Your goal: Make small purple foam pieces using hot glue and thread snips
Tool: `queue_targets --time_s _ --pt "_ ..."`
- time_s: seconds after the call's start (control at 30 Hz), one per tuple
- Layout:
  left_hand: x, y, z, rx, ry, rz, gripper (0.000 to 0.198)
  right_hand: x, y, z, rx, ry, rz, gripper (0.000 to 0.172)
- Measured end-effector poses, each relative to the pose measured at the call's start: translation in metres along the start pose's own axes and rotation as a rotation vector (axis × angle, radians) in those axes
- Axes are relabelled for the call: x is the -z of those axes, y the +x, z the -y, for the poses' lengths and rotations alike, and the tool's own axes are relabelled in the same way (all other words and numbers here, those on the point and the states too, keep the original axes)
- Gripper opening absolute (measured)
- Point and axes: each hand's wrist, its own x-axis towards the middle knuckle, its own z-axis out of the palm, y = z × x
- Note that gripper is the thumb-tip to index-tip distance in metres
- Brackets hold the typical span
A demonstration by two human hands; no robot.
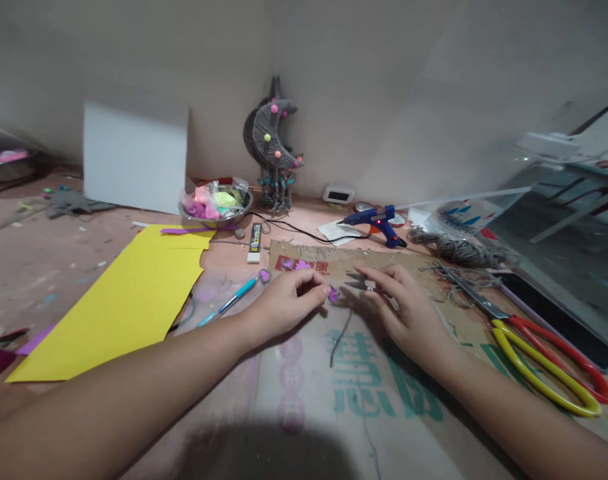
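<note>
- Purple piece [333,295] is pinched by the left hand [295,297], over cardboard [317,373].
- Snips [358,285] are held in the right hand [408,312], blades parted.
- Piece seems light, soft; best taken by its edge.

Clock from your view's centre. Cardboard [357,256], 5 o'clock: you can read a large green character [361,373], 慧; its right-hand neighbour unclear. Near centre, same sheet: red character [323,266], 康. 6 o'clock: pink circles [291,380], lettering illegible. 9 o'clock: small block [254,243], label too small for you.
</note>
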Motion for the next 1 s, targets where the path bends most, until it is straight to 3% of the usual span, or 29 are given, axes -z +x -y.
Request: queue_targets --time_s 0.2,0.43,0.63,0.8,1.0 --pt "0.000 0.000 -0.004 0.003 0.019 -0.005 0.016 -0.010 0.002 -0.011 -0.073 -0.054 0.075 0.038" --pt "-0.001 -0.002 -0.007 0.014 0.126 0.004 0.016 0.007 0.001 0.024 -0.096 0.186 0.020 0.013" --pt "-0.004 -0.002 -0.003 -0.050 0.254 -0.011 0.015 -0.004 -0.001 0.038 -0.066 0.173 0.086 0.016" --pt "-0.005 -0.002 -0.004 -0.102 0.287 -0.008 0.014 -0.008 -0.002 0.037 -0.088 0.208 0.063 0.008" --pt "-0.005 -0.002 -0.002 -0.099 0.292 0.002 0.014 -0.003 -0.001 0.041 -0.165 0.303 0.041 0.014"
